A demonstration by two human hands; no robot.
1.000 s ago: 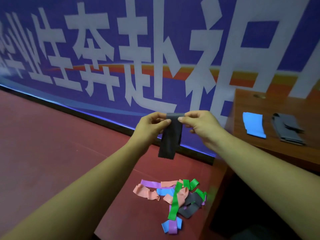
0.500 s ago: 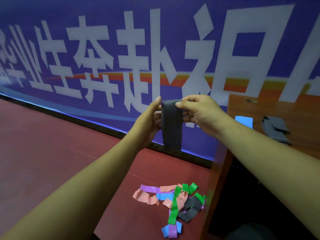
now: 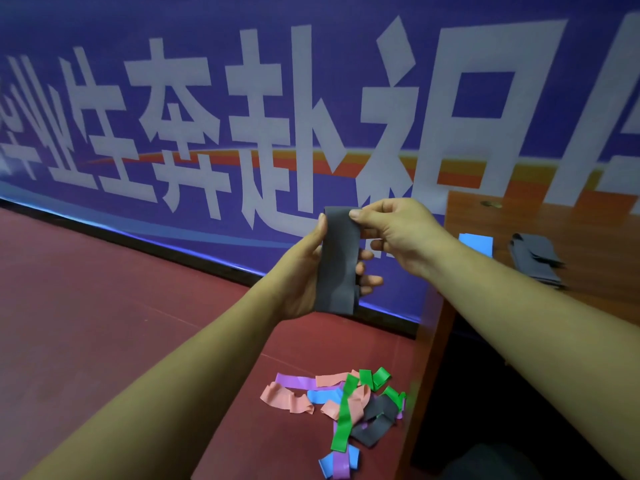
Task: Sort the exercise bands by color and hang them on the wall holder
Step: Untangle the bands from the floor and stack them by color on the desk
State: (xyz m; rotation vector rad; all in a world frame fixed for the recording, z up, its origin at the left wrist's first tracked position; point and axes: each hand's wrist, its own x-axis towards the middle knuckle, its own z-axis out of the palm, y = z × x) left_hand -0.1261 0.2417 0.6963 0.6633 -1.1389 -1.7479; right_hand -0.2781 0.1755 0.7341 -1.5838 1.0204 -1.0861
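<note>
Holding a grey band [image 3: 337, 261] up with both hands, left hand [image 3: 304, 271] wrapped round it from behind, right hand [image 3: 398, 233] pinching the top edge, band looks folded double I think, mixed pile [image 3: 341, 407] on the red floor [image 3: 104, 306], blue band [image 3: 476, 244] and grey stack [image 3: 536, 258] on the table [image 3: 588, 230]

A blue banner [image 3: 207, 98] fills the background, printed with large white Chinese characters and crossed by an orange-and-red stripe [image 3: 460, 168]; its lower edge carries a pale blue curve above a black strip [image 3: 138, 242] where it meets the ground; the floor [image 3: 86, 323] is dark red, with thin seams running across it; a brown wooden table [image 3: 588, 220] stands at right, against the banner.
</note>
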